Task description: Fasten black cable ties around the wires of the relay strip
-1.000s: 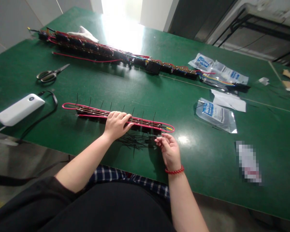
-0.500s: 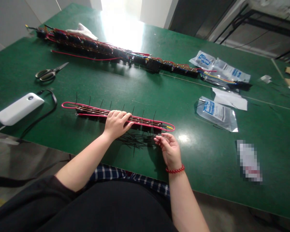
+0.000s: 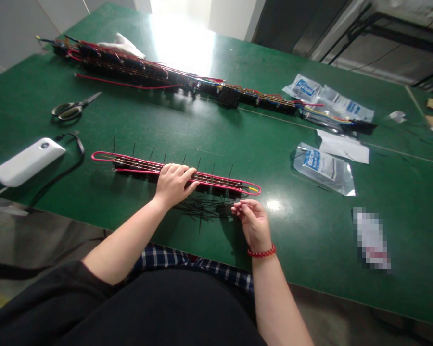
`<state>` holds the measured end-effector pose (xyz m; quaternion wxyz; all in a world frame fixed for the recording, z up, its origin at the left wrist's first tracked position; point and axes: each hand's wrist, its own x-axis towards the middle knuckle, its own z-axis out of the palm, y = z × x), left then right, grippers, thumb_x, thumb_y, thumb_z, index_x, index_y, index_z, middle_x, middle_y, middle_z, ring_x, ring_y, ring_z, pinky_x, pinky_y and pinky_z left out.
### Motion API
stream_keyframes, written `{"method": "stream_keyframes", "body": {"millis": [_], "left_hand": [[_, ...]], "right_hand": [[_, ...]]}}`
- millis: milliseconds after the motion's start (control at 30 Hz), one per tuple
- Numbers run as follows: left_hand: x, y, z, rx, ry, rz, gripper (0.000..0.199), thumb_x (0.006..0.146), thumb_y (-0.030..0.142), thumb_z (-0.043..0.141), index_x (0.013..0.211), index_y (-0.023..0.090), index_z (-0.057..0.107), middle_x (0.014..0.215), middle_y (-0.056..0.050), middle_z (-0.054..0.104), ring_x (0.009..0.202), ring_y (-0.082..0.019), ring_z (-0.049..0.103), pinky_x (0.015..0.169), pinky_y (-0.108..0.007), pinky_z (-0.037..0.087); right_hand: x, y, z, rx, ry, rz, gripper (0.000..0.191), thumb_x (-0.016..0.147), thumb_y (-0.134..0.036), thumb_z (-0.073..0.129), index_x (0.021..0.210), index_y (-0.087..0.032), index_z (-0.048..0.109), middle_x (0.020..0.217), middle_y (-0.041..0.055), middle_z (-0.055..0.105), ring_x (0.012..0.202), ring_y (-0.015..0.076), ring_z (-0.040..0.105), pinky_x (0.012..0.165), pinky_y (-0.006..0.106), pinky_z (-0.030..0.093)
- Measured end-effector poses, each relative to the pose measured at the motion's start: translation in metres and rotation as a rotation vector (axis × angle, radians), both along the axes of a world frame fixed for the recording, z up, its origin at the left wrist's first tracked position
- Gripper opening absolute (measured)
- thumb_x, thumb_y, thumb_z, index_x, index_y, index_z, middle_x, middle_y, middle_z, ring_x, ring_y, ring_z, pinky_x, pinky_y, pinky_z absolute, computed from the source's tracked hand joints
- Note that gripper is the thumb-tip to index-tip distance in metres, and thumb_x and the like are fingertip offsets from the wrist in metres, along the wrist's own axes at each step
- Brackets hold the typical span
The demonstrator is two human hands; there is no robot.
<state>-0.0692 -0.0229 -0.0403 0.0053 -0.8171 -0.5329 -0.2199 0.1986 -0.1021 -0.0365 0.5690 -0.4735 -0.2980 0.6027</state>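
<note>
Under my left hand (image 3: pixel 173 185) lies a long black strip-shaped assembly (image 3: pixel 137 164) with a red wire (image 3: pixel 100 154) looped along it. The fingers of that hand wrap over its middle and hold it to the table. Several thin black cable ties (image 3: pixel 199 163) stick up along its far side. At the right end, close to a yellow-marked part of the loop, my right hand (image 3: pixel 255 223) has thumb and fingers pinched together. A thin black cable tie appears to be in the pinch, though its end is hardly visible. Between my hands a pile of loose cable ties (image 3: pixel 202 210) rests on the table.
Across the back of the green table (image 3: pixel 310 230) runs a longer wired assembly (image 3: pixel 130 67). Scissors (image 3: pixel 72 109) and a white power bank (image 3: pixel 29 161) with a cable lie on the left. Clear plastic bags (image 3: pixel 324 168) and white paper (image 3: pixel 346 148) are on the right.
My right hand stays pinched and has shifted very slightly toward me at the strip's right end. The left hand and the assembly have not visibly moved.
</note>
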Motion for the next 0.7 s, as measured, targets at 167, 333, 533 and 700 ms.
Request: {"method": "stream_keyframes", "body": {"millis": [167,333,533,700], "left_hand": [[0.0,0.0,0.0,0.002,-0.002,0.001,0.038,0.095,0.05,0.054,0.123,0.026,0.064,0.115,-0.008,0.069,0.106,-0.029,0.059,0.097,-0.047,0.037],[0.001,0.0,0.001,0.009,0.002,0.002,0.037,0.095,0.049,0.055,0.123,0.027,0.064,0.114,-0.008,0.069,0.106,-0.029,0.058,0.096,-0.048,0.037],[0.001,0.001,0.002,-0.011,-0.004,-0.001,0.037,0.095,0.05,0.054,0.122,0.026,0.065,0.114,-0.008,0.069,0.106,-0.03,0.058,0.095,-0.047,0.038],[0.001,0.001,0.002,-0.005,-0.012,-0.001,0.037,0.095,0.05,0.054,0.121,0.026,0.066,0.113,-0.008,0.069,0.106,-0.029,0.058,0.095,-0.047,0.038]], "right_hand": [[0.002,0.002,0.002,-0.025,-0.005,-0.048,0.018,0.074,-0.032,0.083,0.085,-0.024,0.072,0.076,-0.0026,0.069,0.068,0.0099,0.064,0.062,0.022,0.057],[0.006,0.004,0.006,-0.075,-0.052,-0.088,0.021,0.073,-0.033,0.083,0.087,-0.023,0.072,0.075,-0.0021,0.068,0.061,0.0093,0.061,0.054,0.022,0.052],[0.014,0.013,0.019,-0.022,-0.129,-0.162,0.019,0.074,-0.031,0.083,0.087,-0.022,0.072,0.077,-0.0012,0.07,0.06,0.0089,0.06,0.053,0.022,0.051],[0.009,0.032,0.03,0.077,-0.136,-0.179,0.018,0.075,-0.031,0.083,0.085,-0.023,0.071,0.074,-0.0021,0.071,0.066,0.0109,0.066,0.062,0.025,0.056]]}}
